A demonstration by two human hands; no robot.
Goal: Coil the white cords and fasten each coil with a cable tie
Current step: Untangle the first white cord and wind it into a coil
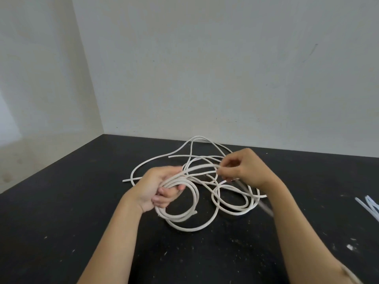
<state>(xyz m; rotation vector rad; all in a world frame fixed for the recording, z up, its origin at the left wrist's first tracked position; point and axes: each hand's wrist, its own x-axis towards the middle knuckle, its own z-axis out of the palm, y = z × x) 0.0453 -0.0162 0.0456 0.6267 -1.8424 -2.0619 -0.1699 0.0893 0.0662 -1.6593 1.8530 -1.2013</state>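
Observation:
My left hand [159,187] grips a coil of white cord [180,219] whose several loops hang down onto the black table. My right hand [244,168] pinches a strand of the same cord [202,167] that runs across from the left hand. It also seems to hold a pale cable tie [264,206], blurred, slanting down to the right. More loose white cord [232,203] lies tangled on the table under and behind both hands, with one loose end [124,181] at the left.
The black table [71,232] is speckled with white flecks and meets white walls at the back and left. Several pale cable ties [369,203] lie at the right edge of the view.

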